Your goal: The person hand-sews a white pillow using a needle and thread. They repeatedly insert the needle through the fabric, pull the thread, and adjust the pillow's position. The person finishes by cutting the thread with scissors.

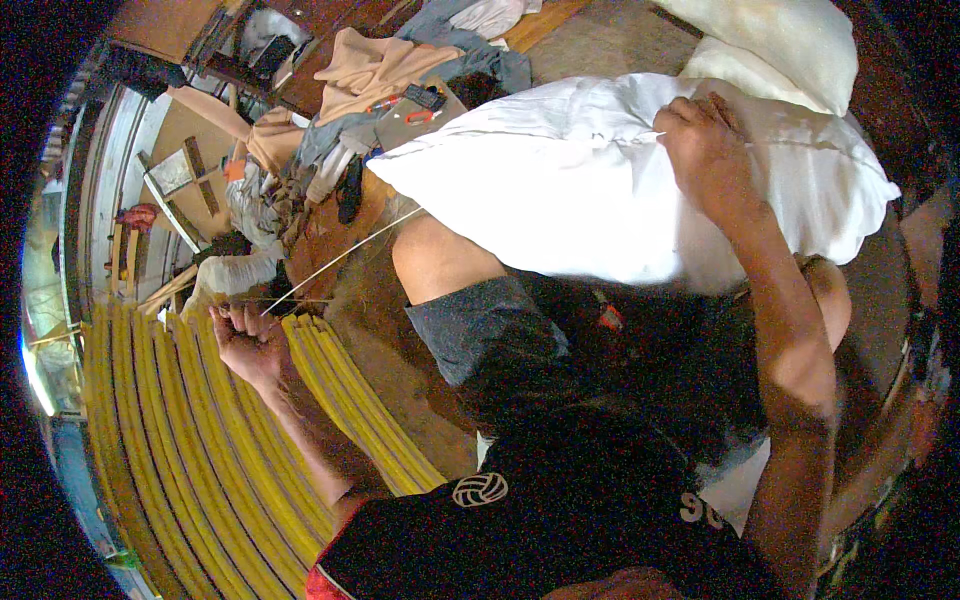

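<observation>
A plump white pillow (560, 190) lies across my bare knees, with a puckered seam running along its upper side. My right hand (705, 150) is closed on that seam, fingers bent and pinching the cloth. Out to the left, my left hand (248, 342) is closed on a thin pale cord (345, 252). This cord runs taut and slanting from my fingers up toward the pillow's lower left edge. Another thin, dark straight piece crosses close to the left fingers; what it is I cannot make out.
Below my left arm stands a yellow slatted bench (190, 430). More white pillows (790, 50) lie at the far right. Crumpled clothes (375, 75), a dark remote-like device (424, 97) and red-handled tools are heaped beyond the pillow. Wooden frames (185, 190) lean at the left.
</observation>
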`<action>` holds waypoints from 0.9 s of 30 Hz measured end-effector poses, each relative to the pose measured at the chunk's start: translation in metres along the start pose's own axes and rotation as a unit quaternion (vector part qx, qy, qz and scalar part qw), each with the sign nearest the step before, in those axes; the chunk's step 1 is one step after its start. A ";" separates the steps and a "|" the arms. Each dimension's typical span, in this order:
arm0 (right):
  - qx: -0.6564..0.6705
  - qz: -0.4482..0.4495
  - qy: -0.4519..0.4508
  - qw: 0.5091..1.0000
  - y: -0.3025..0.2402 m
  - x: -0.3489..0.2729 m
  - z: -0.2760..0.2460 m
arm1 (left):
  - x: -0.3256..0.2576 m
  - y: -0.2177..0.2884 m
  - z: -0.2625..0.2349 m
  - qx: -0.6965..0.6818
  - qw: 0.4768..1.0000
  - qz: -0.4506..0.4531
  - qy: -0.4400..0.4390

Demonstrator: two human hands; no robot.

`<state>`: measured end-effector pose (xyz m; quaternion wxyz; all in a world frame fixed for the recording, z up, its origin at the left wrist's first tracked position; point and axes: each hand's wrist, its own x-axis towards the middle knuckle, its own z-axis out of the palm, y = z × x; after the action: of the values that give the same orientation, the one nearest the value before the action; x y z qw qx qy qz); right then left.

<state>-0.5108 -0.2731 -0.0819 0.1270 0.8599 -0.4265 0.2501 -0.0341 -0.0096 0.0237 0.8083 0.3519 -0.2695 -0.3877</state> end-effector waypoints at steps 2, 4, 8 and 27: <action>-0.005 0.031 -0.011 0.999 0.012 0.003 -0.002 | 0.012 -0.003 -0.017 0.111 0.962 0.087 0.234; 0.015 0.045 -0.014 0.999 0.012 0.002 0.000 | 0.031 0.014 -0.095 0.130 0.970 0.078 0.189; 0.032 0.067 -0.055 0.996 -0.005 0.018 -0.006 | 0.045 0.005 -0.193 0.548 0.802 0.185 0.152; 0.573 -0.070 -0.010 0.817 -0.151 -0.045 -0.055 | -0.104 -0.210 0.162 0.127 0.964 0.072 -0.223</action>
<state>-0.4310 -0.1284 -0.0604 -0.3755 0.8073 -0.1460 0.4313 -0.2982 -0.0782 -0.0575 0.7023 0.3353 -0.5148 -0.3597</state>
